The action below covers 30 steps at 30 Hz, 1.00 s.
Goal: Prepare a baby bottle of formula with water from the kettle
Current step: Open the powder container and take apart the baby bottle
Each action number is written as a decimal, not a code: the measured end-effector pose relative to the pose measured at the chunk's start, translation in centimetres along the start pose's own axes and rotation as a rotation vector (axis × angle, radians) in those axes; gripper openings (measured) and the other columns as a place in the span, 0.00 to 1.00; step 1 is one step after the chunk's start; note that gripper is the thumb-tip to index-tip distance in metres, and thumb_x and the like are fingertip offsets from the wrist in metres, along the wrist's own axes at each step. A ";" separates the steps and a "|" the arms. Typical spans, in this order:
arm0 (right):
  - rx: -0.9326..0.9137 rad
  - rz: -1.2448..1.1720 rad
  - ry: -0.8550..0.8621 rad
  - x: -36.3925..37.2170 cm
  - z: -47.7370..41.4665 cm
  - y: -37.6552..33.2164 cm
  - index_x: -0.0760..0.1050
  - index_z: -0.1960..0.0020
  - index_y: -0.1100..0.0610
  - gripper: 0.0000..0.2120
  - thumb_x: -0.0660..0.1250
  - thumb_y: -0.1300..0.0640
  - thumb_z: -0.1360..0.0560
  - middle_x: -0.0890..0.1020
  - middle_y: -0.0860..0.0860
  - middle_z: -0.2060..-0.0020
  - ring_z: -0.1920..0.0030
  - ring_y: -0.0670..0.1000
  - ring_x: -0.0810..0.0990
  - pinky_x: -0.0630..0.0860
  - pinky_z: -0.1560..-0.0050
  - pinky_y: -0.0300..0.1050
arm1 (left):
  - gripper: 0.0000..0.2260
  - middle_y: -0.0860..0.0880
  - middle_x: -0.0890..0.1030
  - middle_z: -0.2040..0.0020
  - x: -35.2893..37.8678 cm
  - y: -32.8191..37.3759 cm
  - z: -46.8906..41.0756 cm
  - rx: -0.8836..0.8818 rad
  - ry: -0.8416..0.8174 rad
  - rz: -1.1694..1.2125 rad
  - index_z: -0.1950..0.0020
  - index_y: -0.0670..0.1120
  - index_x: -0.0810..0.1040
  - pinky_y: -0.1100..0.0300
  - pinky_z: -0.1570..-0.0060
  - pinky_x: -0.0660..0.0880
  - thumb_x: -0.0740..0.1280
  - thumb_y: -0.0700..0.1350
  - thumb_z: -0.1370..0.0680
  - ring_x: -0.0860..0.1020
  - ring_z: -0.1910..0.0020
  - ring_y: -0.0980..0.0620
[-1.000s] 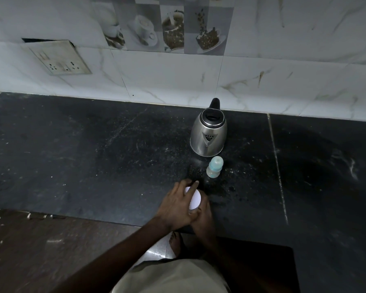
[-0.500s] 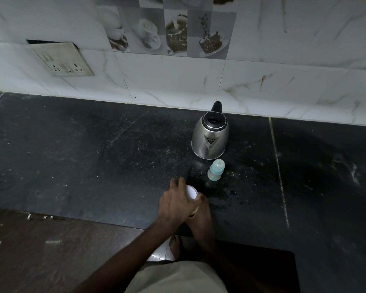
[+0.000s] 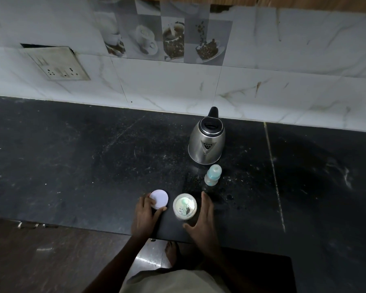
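A small open formula jar (image 3: 184, 206) stands near the counter's front edge, with pale powder and a greenish scoop showing inside. My right hand (image 3: 203, 217) curls around its right side, thumb at the near wall. Just left of the jar, my left hand (image 3: 145, 215) holds the jar's round white lid (image 3: 159, 199) by its near edge, low over or on the counter. A small baby bottle (image 3: 212, 175) with a pale green cap stands upright behind the jar. Beyond it sits the steel kettle (image 3: 206, 144), lid closed, spout facing me.
The black stone counter (image 3: 82, 161) stretches wide to the left and right, backed by a tiled wall. A switch and socket plate (image 3: 58, 64) hangs on the wall at the far left. The counter's front edge runs just below my hands.
The lid has come off the jar. My left hand carried it to the left, and the jar's open mouth now shows. My right hand stays on the jar.
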State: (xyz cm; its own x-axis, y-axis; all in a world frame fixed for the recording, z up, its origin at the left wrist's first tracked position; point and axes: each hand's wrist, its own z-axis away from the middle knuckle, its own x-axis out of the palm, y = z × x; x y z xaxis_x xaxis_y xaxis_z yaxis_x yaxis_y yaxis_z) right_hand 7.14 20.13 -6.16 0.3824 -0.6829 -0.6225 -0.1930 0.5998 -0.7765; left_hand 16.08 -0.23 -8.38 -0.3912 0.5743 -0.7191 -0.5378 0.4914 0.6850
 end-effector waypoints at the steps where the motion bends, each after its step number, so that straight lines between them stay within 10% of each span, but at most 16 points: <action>1: -0.025 -0.004 0.073 -1.2 0.0 -0.2 0.52 0.15 0.49 0.57 0.78 0.64 0.36 0.55 0.45 0.18 0.17 0.49 0.57 0.62 0.19 0.54 | 0.26 0.47 0.75 0.36 0.2 -0.5 -0.1 0.024 0.009 -0.060 0.43 0.46 0.74 0.47 0.39 0.76 0.67 0.66 0.26 0.75 0.36 0.42; 6: 0.032 0.058 0.316 -8.0 -7.2 -1.9 0.57 0.17 0.53 0.47 0.77 0.64 0.30 0.62 0.53 0.22 0.21 0.56 0.65 0.67 0.22 0.56 | 0.30 0.42 0.68 0.21 -0.4 0.3 0.5 0.058 0.001 -0.094 0.26 0.41 0.69 0.42 0.27 0.68 0.66 0.59 0.21 0.64 0.22 0.41; 11: -0.011 0.292 -0.108 -9.6 -13.3 -2.9 0.62 0.20 0.51 0.42 0.78 0.55 0.28 0.70 0.54 0.27 0.29 0.57 0.74 0.75 0.32 0.56 | 0.29 0.44 0.71 0.25 -1.4 5.3 2.5 0.240 0.137 0.088 0.32 0.41 0.72 0.53 0.27 0.68 0.66 0.23 0.31 0.68 0.26 0.47; 16: 0.001 0.422 -0.144 -9.7 -12.3 -3.0 0.69 0.27 0.54 0.32 0.77 0.57 0.28 0.78 0.55 0.33 0.34 0.60 0.79 0.77 0.38 0.53 | 0.27 0.50 0.73 0.29 0.3 12.7 3.5 0.494 -0.027 0.252 0.30 0.45 0.71 0.61 0.28 0.67 0.65 0.30 0.28 0.71 0.28 0.55; 24: 0.050 0.460 -0.067 -9.0 -2.4 -0.5 0.69 0.35 0.50 0.15 0.66 0.54 0.20 0.78 0.49 0.39 0.41 0.52 0.80 0.78 0.47 0.47 | 0.36 0.53 0.59 0.21 6.7 16.6 4.6 0.352 -0.399 0.200 0.16 0.46 0.48 0.73 0.25 0.52 0.58 0.51 0.21 0.58 0.23 0.61; 30: 0.004 0.541 -0.029 -9.4 -1.8 -0.1 0.76 0.37 0.51 0.23 0.75 0.51 0.30 0.78 0.50 0.43 0.45 0.52 0.81 0.81 0.51 0.46 | 0.28 0.49 0.78 0.31 8.3 15.3 4.7 0.327 -0.325 0.239 0.21 0.44 0.66 0.75 0.37 0.64 0.66 0.51 0.20 0.78 0.36 0.56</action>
State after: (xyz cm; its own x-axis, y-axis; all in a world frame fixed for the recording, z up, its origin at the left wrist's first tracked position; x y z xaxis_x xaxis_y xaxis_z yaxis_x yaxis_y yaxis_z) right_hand 1.95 25.79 -0.43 0.2538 -0.2645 -0.9304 -0.3659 0.8642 -0.3455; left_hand 8.15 15.14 -3.32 -0.1939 0.8437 -0.5006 -0.1800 0.4710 0.8636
